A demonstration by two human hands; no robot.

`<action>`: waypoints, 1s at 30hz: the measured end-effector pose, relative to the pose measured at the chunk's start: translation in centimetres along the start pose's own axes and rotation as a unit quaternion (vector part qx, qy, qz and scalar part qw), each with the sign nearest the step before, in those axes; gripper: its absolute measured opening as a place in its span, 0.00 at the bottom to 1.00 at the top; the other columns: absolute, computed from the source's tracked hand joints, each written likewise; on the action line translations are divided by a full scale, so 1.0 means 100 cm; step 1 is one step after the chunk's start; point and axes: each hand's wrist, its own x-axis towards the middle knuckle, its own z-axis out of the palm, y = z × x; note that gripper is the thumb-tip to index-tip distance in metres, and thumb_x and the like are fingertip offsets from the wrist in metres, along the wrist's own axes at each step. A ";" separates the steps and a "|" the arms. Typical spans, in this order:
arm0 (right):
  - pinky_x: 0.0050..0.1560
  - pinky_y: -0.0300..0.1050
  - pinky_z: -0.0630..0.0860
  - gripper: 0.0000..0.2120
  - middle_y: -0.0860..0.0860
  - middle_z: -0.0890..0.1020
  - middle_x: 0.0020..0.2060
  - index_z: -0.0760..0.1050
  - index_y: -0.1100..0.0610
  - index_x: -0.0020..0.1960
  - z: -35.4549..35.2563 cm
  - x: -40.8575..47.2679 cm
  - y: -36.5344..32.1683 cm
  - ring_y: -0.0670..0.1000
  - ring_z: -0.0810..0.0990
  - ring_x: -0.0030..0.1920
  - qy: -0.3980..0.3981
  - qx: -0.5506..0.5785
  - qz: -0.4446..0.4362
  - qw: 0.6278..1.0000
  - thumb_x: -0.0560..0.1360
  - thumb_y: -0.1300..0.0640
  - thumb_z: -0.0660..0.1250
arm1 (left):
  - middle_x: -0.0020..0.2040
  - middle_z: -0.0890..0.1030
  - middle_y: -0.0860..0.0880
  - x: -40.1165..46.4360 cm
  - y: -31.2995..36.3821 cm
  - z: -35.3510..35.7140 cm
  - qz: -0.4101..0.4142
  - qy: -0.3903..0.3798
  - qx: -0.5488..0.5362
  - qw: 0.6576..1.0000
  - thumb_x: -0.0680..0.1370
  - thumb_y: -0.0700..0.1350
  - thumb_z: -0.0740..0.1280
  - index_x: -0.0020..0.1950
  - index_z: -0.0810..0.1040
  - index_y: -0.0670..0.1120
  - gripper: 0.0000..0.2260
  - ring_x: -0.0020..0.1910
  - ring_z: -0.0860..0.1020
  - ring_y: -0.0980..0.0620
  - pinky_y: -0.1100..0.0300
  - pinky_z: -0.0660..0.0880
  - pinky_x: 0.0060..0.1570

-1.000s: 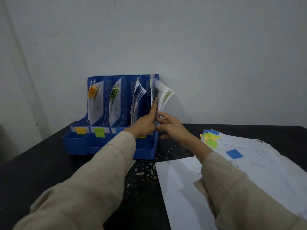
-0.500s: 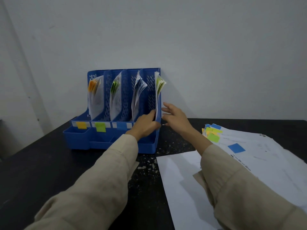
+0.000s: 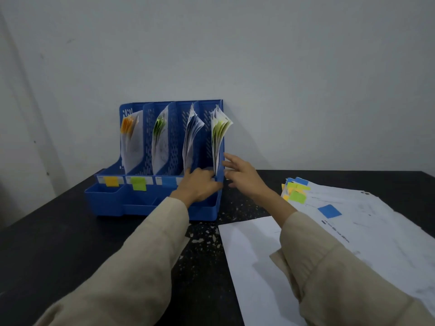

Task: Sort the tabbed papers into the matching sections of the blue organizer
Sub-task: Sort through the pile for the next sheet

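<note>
resting my left hand [image 3: 200,184] curled at the blue organizer [image 3: 150,201]'s front rim, right hand [image 3: 242,176] open and empty beside it; the tabbed papers [image 3: 329,205] stacked at right look thin, floppy; i'd pinch an edge.

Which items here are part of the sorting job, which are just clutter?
Job:
- blue organizer
- filed tabbed papers in its four sections
- unsorted tabbed stack
- left hand, right hand

Lying about:
- plain white sheet, no tab visible
- pale flecks on black table
</note>
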 end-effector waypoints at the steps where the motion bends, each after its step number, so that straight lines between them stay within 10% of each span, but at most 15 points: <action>1: 0.67 0.52 0.69 0.27 0.54 0.69 0.70 0.58 0.55 0.75 -0.002 -0.002 0.001 0.52 0.68 0.69 0.000 -0.001 -0.002 1.000 0.78 0.66 0.57 | 0.36 0.72 0.50 -0.004 -0.002 0.002 0.002 0.034 -0.033 0.999 0.75 0.51 0.61 0.34 0.66 0.49 0.12 0.45 0.74 0.46 0.51 0.65 0.57; 5: 0.60 0.46 0.73 0.24 0.54 0.74 0.65 0.64 0.55 0.72 -0.018 -0.019 0.005 0.50 0.74 0.62 0.024 -0.012 -0.008 1.000 0.78 0.67 0.59 | 0.59 0.74 0.42 -0.022 0.001 0.011 0.037 0.228 -0.075 0.970 0.74 0.41 0.66 0.62 0.73 0.41 0.17 0.58 0.73 0.42 0.48 0.72 0.55; 8: 0.50 0.35 0.74 0.21 0.53 0.78 0.60 0.70 0.56 0.68 -0.035 -0.038 0.009 0.46 0.77 0.54 0.053 -0.039 0.002 0.998 0.76 0.67 0.62 | 0.58 0.73 0.44 -0.041 0.019 0.016 0.098 0.310 -0.106 0.940 0.73 0.37 0.66 0.61 0.73 0.42 0.17 0.55 0.73 0.46 0.53 0.72 0.49; 16: 0.60 0.45 0.71 0.17 0.54 0.77 0.60 0.73 0.55 0.64 -0.119 -0.084 0.055 0.55 0.75 0.60 0.111 -0.354 0.189 0.909 0.76 0.53 0.64 | 0.59 0.73 0.49 -0.047 0.047 0.063 0.101 -0.043 -0.146 0.983 0.77 0.50 0.67 0.63 0.75 0.49 0.16 0.58 0.73 0.52 0.57 0.71 0.59; 21: 0.64 0.51 0.69 0.25 0.55 0.73 0.65 0.69 0.58 0.66 -0.166 -0.102 0.090 0.57 0.71 0.64 0.102 -0.404 0.360 0.835 0.74 0.49 0.69 | 0.65 0.69 0.50 -0.049 0.045 0.078 0.060 -0.102 -0.056 0.991 0.73 0.62 0.66 0.69 0.69 0.52 0.28 0.65 0.66 0.50 0.51 0.67 0.65; 25: 0.51 0.45 0.71 0.26 0.56 0.76 0.58 0.73 0.61 0.62 -0.174 -0.113 0.092 0.55 0.74 0.52 0.143 -0.299 0.374 0.866 0.70 0.49 0.73 | 0.66 0.68 0.50 -0.049 0.046 0.078 0.040 -0.103 -0.063 0.992 0.68 0.66 0.69 0.69 0.69 0.53 0.33 0.66 0.65 0.51 0.52 0.67 0.65; 30: 0.54 0.42 0.67 0.23 0.56 0.75 0.62 0.73 0.61 0.64 -0.166 -0.112 0.090 0.55 0.74 0.60 0.172 -0.262 0.306 0.899 0.71 0.56 0.73 | 0.62 0.69 0.52 -0.049 0.044 0.080 0.036 -0.102 -0.090 0.990 0.66 0.66 0.71 0.65 0.72 0.55 0.31 0.62 0.69 0.53 0.55 0.70 0.61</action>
